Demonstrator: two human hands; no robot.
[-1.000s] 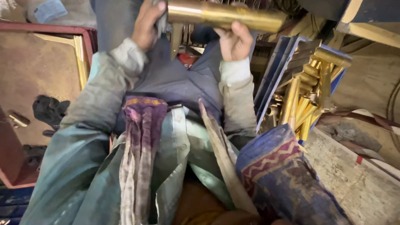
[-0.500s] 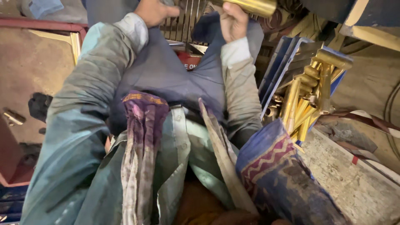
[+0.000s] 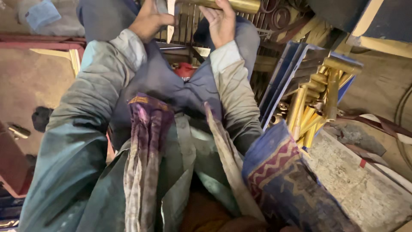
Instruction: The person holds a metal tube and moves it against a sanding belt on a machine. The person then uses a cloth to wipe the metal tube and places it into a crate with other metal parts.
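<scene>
At twelve o'clock, the right hand [image 3: 222, 21] curls its fingers around a brass tube [image 3: 231, 4]; the left hand [image 3: 150, 19], fingers closed, holds a pale flat strip [image 3: 171, 19]. Brass rods [image 3: 315, 103] crowd two o'clock.

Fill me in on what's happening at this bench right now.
A seated person holds a brass tube up at the top edge of the view. The right hand grips it from below, fingers wrapped around it. The left hand is closed beside a thin pale strip, though what it grips is cut off by the frame. A purple scarf hangs down the chest. To the right, more brass rods lie stacked against a blue frame.
</scene>
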